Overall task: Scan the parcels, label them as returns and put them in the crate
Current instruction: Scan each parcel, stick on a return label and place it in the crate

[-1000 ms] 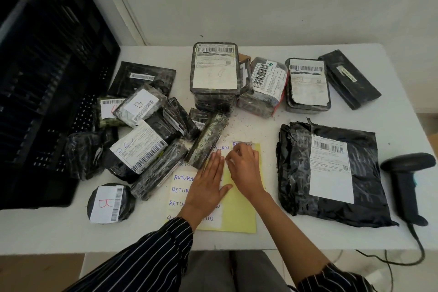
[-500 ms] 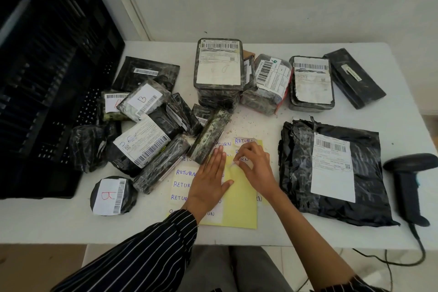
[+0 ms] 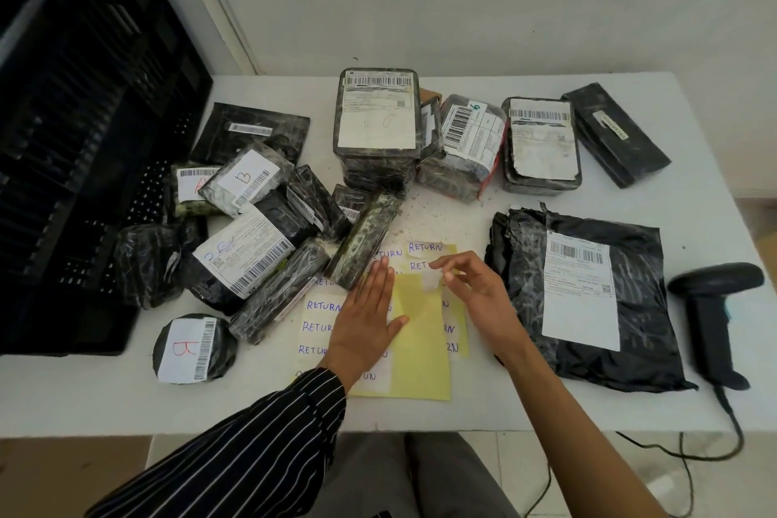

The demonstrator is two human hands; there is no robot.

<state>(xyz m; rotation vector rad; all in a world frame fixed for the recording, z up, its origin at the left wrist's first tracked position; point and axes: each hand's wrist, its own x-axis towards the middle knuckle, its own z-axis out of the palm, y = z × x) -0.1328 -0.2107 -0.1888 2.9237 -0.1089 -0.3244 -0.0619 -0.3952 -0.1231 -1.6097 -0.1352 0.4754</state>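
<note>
A yellow sticker sheet (image 3: 420, 353) with handwritten RETURN labels lies at the table's front centre. My left hand (image 3: 368, 322) presses flat on the sheet with straight fingers. My right hand (image 3: 471, 290) pinches a white RETURN label (image 3: 432, 280) and lifts it partly off the sheet. A large black bag parcel (image 3: 588, 299) with a white shipping label lies just right of my right hand. Several black wrapped parcels (image 3: 248, 261) are heaped to the left of the sheet. The black crate (image 3: 84, 164) stands at the table's left edge.
A black barcode scanner (image 3: 714, 307) stands at the right edge, its cable hanging off the front. More parcels (image 3: 378, 118) sit in a row at the back. A round parcel marked B (image 3: 193, 347) lies near the front left. The white table (image 3: 126, 400) is bare along its front edge.
My right hand has peeled a label up from the sheet's top right and drawn it back toward the middle. My left hand has stayed flat on the sheet.
</note>
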